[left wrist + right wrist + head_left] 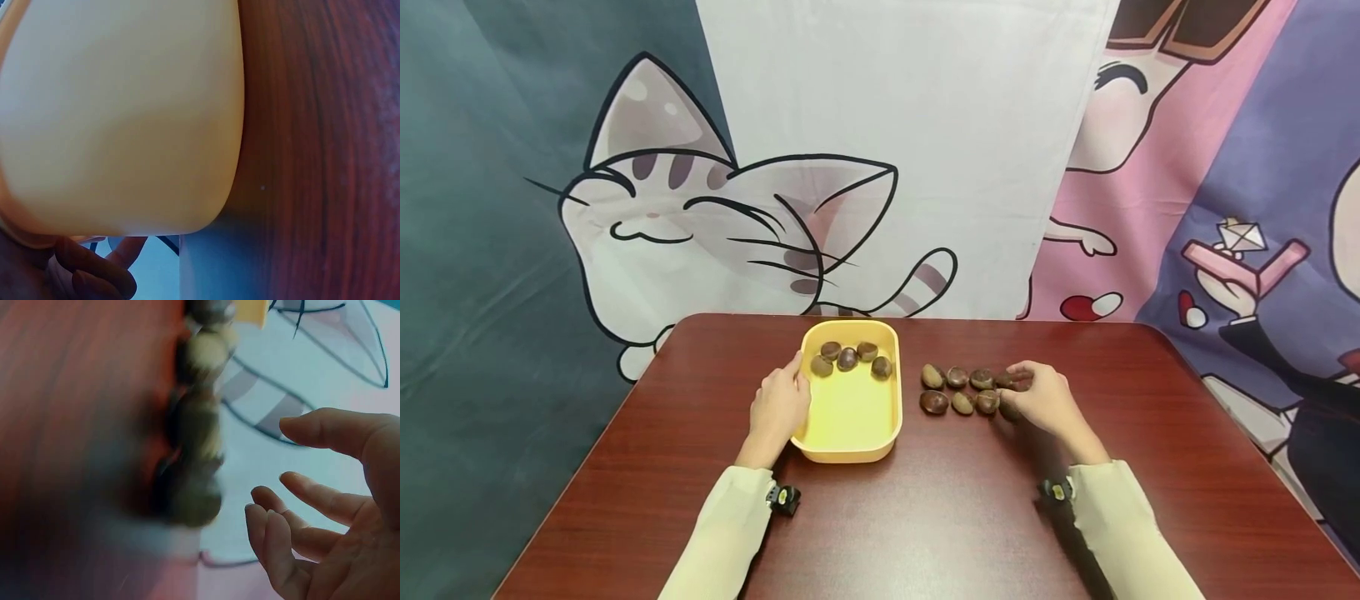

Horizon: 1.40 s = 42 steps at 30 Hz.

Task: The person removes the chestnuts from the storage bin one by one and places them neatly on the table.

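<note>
A yellow plastic box (846, 429) stands on the table with several chestnuts (847, 359) grouped in its far half. My left hand (781, 406) holds the box by its left rim; in the left wrist view some fingers (94, 265) show past the end of the long wall (125, 119). To the right of the box, more chestnuts (934, 402) lie in two rows. Over the right end of these rows hovers my right hand (1039, 398), partly covering the last ones. Its thumb and fingers are spread apart in the right wrist view, with nothing between them, beside the blurred chestnuts (197, 497).
The dark red-brown wooden table (970, 517) has its far edge just beyond the box. Behind it hangs a cartoon backdrop (910, 100) with a cat. Each wrist wears a small black camera (785, 499), and both sleeves are light-coloured.
</note>
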Each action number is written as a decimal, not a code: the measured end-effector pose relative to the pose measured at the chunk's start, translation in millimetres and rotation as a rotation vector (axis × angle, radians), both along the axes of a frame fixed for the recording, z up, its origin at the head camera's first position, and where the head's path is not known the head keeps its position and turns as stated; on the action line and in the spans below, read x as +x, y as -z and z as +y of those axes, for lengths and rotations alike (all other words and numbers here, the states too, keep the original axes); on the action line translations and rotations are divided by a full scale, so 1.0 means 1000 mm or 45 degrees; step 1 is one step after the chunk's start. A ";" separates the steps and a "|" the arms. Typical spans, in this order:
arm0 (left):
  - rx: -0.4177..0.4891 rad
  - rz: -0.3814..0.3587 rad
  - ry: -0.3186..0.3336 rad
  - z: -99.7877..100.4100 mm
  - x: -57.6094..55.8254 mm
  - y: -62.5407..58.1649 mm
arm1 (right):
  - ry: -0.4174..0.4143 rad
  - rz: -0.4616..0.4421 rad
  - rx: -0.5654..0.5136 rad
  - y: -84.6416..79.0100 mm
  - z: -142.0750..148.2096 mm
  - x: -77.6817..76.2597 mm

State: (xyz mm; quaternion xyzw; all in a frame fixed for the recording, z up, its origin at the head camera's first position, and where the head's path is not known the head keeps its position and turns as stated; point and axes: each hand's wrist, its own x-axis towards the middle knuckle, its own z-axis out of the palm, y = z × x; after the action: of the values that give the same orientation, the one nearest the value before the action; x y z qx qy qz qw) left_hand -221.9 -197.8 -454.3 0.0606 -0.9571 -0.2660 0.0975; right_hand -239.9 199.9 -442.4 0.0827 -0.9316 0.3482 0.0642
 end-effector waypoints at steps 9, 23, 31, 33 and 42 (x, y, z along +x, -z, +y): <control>0.006 -0.002 -0.015 -0.003 0.000 0.000 | -0.088 0.025 -0.081 -0.023 -0.065 -0.012; 0.005 -0.003 -0.030 -0.002 0.000 0.001 | -0.248 -0.002 -0.127 -0.030 -0.148 -0.030; -0.006 -0.005 -0.021 0.000 0.000 -0.003 | -0.325 -0.016 -0.145 -0.019 -0.176 -0.038; -0.003 -0.005 -0.024 0.001 0.000 -0.003 | -0.366 -0.017 -0.133 -0.018 -0.184 -0.041; -0.005 0.000 -0.035 0.001 0.000 -0.001 | -0.338 -0.011 0.136 -0.015 -0.210 -0.047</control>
State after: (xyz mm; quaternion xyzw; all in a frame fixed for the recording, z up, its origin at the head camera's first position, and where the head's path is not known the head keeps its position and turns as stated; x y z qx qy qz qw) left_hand -221.9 -196.6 -453.5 0.0735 -0.9567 -0.2628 0.1013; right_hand -286.5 -10.5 -427.0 0.2070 -0.9299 0.3038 0.0092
